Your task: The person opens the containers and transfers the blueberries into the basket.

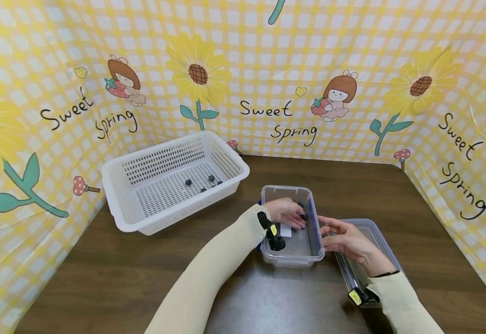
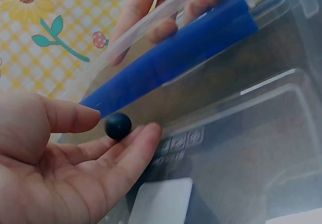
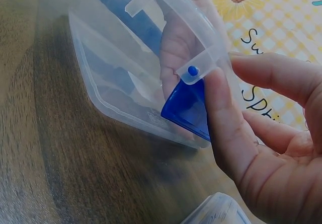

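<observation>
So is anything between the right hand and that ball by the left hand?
Yes: the side of the box, with its blue clip, stands between the right hand and the ball; nothing visible separates it from the left hand.

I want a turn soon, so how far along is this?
Looks done: the clear box is open. In hand: the left grip holds a dark ball. Perhaps remaining: placing that ball, maybe also handling the other balls in the white basket.

The yellow checked cloth (image 1: 247, 79) repeatedly reads "Sweet Spring".
</observation>
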The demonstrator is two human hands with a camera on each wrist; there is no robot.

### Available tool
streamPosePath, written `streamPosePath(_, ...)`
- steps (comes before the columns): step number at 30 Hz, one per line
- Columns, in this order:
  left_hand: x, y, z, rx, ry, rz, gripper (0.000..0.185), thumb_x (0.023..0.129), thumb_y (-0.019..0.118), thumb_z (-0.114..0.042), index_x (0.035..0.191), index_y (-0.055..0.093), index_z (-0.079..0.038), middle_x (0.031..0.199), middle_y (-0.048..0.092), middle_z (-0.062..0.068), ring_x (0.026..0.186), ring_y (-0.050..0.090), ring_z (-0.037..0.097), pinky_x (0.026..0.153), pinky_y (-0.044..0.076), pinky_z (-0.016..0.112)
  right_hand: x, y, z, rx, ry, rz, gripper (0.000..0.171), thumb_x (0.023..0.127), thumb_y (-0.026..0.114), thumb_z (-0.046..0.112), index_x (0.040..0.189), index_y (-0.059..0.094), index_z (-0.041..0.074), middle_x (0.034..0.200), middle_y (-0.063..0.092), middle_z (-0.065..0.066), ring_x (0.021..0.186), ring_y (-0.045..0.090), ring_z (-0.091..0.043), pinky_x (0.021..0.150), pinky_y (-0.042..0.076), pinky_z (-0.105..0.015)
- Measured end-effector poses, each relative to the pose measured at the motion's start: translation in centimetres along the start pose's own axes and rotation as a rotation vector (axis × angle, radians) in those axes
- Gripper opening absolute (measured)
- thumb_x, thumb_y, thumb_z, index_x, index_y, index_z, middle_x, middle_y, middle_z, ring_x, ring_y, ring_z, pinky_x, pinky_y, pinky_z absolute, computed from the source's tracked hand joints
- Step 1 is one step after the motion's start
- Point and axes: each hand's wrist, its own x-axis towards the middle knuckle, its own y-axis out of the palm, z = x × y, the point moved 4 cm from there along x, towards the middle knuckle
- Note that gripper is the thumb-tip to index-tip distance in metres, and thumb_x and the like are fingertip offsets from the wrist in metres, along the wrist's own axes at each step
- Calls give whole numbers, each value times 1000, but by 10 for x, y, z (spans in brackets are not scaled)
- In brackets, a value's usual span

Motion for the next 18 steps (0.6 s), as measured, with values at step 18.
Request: streamPosePath(18,-6,0,-6,44,91,73,23,100,55,2,117,61,17,83,66,15,74,66,19,90,58,36,0,0,1,21,-21,20,66,91,61,-11,150,31,-8,104,61,-8,86,68,-16,79,61,-32)
